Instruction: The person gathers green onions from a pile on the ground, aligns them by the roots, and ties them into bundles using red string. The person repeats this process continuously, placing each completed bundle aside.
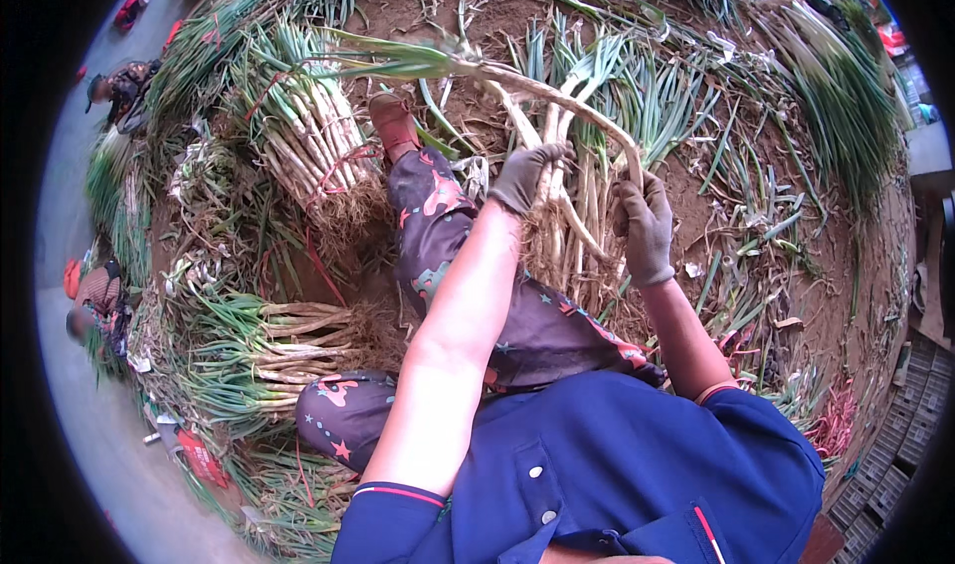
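Note:
My left hand (528, 174), in a grey glove, is closed around the pale stalks of several long green onions (550, 127), whose roots hang below it. To its right, my gloved right hand (644, 224) grips the end of one long green onion stalk (589, 113). That stalk arches up and left, and its green leaves look blurred. Under and between my hands lies a loose pile of green onions (589, 191), roots towards me. Left of my outstretched leg is a thick bundle of green onions (310, 142), tied with red string.
More onions (287, 348) lie by my bent knee. Red strings (832, 418) lie in a heap at the right. Leafy bundles (835, 94) rest at the upper right. Two people (123, 90) are at the far left. Leaf scraps cover the soil.

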`<state>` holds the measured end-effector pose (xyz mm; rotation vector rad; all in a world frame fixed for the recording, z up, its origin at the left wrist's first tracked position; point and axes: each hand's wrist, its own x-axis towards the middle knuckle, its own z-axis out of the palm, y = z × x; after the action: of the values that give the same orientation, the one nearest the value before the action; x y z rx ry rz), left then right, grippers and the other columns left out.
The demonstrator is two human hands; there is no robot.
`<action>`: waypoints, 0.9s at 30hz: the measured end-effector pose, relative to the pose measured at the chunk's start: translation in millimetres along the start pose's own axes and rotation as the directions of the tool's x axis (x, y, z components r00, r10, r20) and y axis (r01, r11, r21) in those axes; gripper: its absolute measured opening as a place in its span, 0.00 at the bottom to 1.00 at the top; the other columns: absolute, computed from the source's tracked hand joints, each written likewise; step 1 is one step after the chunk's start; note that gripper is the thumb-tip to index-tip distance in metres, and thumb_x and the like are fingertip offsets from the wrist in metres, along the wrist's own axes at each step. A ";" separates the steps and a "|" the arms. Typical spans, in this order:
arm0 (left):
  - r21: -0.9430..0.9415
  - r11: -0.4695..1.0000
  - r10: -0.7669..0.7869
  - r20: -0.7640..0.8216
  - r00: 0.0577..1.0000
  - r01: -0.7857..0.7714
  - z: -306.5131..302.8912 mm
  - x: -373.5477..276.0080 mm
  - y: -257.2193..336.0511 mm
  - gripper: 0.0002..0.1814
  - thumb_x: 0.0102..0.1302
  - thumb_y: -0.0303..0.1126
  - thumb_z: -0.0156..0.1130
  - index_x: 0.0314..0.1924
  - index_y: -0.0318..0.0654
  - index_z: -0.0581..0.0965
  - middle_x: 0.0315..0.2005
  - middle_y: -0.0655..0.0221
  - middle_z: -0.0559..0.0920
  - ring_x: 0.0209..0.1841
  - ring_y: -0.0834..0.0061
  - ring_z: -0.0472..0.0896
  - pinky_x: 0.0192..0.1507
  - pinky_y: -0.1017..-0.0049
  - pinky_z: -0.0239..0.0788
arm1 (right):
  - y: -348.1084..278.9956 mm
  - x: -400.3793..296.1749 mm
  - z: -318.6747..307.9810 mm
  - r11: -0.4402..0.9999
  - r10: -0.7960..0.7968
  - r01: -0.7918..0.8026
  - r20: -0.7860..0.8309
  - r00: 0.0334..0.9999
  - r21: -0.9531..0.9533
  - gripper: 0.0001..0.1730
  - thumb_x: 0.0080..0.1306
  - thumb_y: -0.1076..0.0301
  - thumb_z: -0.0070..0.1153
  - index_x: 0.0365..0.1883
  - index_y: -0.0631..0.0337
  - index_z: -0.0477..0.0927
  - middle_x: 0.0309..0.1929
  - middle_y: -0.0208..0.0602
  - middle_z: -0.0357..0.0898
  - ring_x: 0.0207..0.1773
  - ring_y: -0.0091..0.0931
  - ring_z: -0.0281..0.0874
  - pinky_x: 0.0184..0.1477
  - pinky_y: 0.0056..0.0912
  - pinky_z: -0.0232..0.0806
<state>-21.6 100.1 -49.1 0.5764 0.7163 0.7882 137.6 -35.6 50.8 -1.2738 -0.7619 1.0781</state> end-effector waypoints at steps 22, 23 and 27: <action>0.133 0.989 -0.042 -0.120 0.992 0.058 19.8 2.0 -59.9 0.17 0.64 0.34 0.65 0.50 0.34 0.76 0.35 0.65 0.83 0.33 0.73 0.81 0.32 0.73 0.75 | 44.9 21.5 2.0 0.911 0.308 -0.206 0.258 0.916 -0.357 0.24 0.63 0.49 0.59 0.44 0.63 0.79 0.32 0.27 0.76 0.28 0.17 0.68 0.30 0.22 0.63; 0.030 0.997 -0.074 -0.109 0.991 0.078 23.4 2.1 -59.1 0.18 0.64 0.33 0.65 0.51 0.36 0.75 0.35 0.65 0.83 0.32 0.73 0.81 0.32 0.73 0.75 | 50.4 26.6 -0.1 0.931 0.314 -0.238 0.274 0.909 -0.278 0.21 0.62 0.53 0.62 0.42 0.63 0.79 0.31 0.28 0.77 0.29 0.17 0.69 0.30 0.22 0.64; 0.122 0.992 -0.009 -0.107 0.994 0.022 38.9 -5.2 -47.2 0.18 0.66 0.37 0.63 0.51 0.35 0.73 0.38 0.61 0.82 0.33 0.70 0.82 0.30 0.72 0.77 | 53.9 31.7 -20.6 0.841 0.536 -0.534 0.257 0.804 -0.081 0.15 0.58 0.69 0.63 0.43 0.64 0.77 0.35 0.34 0.81 0.32 0.23 0.79 0.33 0.25 0.73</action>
<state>25.3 61.1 -55.6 0.6427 0.8706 0.7677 156.4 -15.9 -9.1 -1.4024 -0.6116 1.7424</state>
